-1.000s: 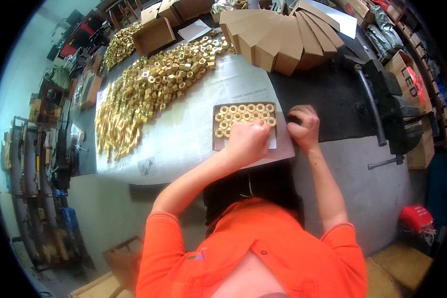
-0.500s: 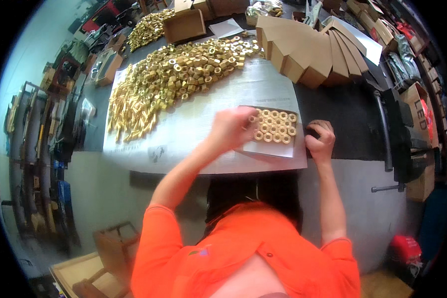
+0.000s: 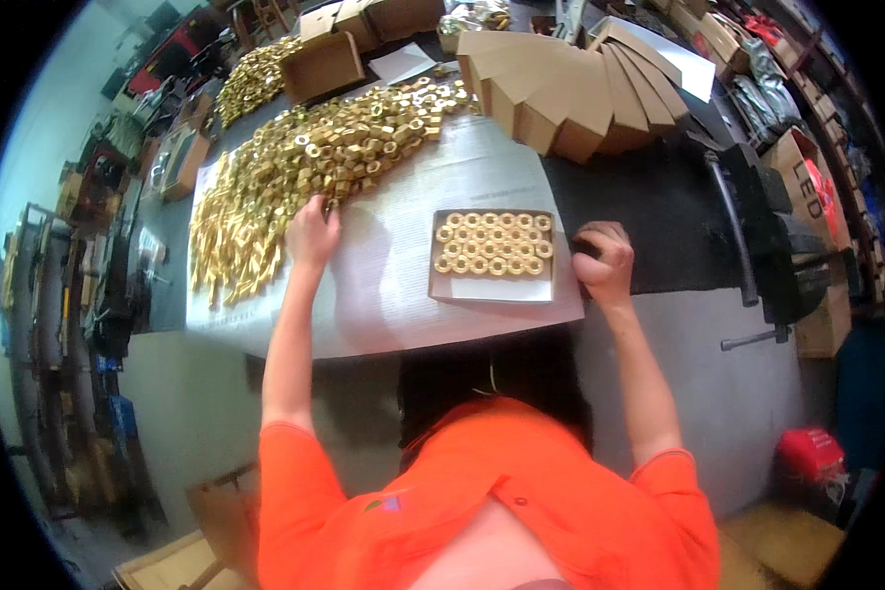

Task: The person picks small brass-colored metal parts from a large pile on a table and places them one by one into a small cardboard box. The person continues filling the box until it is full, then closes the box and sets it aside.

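Now, left hand [image 3: 313, 236] off box [image 3: 492, 288], at nuts [image 3: 349, 147]

At the table's right edge stands a dark metal vise [image 3: 765, 187] with a long rod [image 3: 736, 236] angled along its near side and a thinner handle [image 3: 752, 340] below. Beyond it are a brown carton [image 3: 824, 329] and silvery bags [image 3: 757, 98]. A red bag [image 3: 808, 452] sits low at right. 1 white paper [image 3: 401, 63] lies toward the table's far side, near a clear plastic bag [image 3: 477, 17]. Along the left runs a cluttered rack [image 3: 44, 295], a blue item [image 3: 121, 417] near its lower part; a wooden stool [image 3: 221, 511] stands lower left.
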The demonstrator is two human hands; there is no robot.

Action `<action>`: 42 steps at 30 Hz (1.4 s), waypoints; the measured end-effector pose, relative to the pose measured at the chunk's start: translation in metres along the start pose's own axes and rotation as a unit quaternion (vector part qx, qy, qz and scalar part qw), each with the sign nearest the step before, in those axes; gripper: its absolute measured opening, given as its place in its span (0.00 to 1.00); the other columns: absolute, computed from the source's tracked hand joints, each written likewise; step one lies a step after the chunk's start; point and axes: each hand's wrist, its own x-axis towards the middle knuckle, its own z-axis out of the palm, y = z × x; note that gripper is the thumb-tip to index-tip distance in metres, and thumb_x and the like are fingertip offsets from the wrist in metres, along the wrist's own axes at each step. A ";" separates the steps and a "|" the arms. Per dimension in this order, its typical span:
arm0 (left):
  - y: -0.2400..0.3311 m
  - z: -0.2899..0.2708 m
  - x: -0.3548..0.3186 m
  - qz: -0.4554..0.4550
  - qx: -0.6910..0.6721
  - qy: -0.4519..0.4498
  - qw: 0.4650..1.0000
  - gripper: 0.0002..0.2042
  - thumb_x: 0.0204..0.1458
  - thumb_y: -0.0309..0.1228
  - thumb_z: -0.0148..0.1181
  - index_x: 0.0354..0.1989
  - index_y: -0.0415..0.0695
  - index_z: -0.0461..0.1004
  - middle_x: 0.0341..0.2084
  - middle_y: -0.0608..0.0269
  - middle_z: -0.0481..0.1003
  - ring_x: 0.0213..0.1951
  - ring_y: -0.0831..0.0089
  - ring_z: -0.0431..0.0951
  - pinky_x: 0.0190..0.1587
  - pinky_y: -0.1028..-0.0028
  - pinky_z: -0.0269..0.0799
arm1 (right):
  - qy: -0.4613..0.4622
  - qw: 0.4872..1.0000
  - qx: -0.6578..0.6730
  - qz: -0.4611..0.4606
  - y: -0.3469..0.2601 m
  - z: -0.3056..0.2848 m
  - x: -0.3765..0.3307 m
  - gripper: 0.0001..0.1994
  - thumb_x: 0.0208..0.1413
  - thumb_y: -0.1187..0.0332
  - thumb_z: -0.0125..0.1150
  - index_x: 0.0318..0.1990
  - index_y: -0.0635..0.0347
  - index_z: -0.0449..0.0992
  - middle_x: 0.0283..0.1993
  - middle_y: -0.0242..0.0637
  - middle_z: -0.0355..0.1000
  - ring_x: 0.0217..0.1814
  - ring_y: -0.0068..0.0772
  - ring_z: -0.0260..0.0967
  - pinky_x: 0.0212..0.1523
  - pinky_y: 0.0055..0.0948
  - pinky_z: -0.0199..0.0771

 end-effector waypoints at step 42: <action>0.228 -0.035 -0.077 0.506 -0.173 -0.188 0.824 0.06 0.48 0.34 0.60 0.34 0.50 0.75 0.24 0.62 0.71 0.23 0.59 0.76 0.22 0.62 0.69 | -0.004 1.000 0.013 0.016 0.000 -0.003 -0.001 0.12 0.31 0.69 0.54 0.26 0.63 0.78 0.35 0.40 0.76 0.42 0.43 0.70 0.47 0.36 0.68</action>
